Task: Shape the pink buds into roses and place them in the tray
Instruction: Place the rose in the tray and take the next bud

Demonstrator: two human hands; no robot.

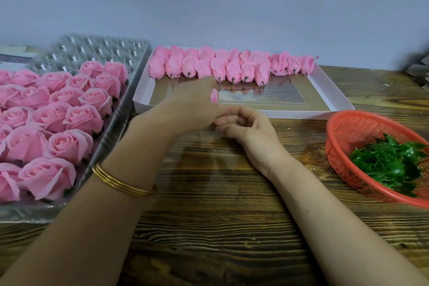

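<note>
Wooden counter (220, 227) runs open between the tray (97, 50) of roses (69, 144) on my left and the red basket (343, 123) at the right edge. Over the white box's (290, 114) near rim, my left hand (195, 102) pinches a pink bud (213, 96). My right hand (241, 123) curls against it, its hold unclear.

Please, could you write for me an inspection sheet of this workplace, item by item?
Surface: wooden table, dark grain.
Job's things: finished roses fill the near part of the clear tray; unshaped buds lie in rows at the white box's far side.
Clutter: red basket with green leaves.
Hands: left hand holds a pink bud; right hand, fingers curled, meets the left; what it holds is hidden.
Cables: nothing seen.
Surroundings: pale wall; dark blurred object at far right.
</note>
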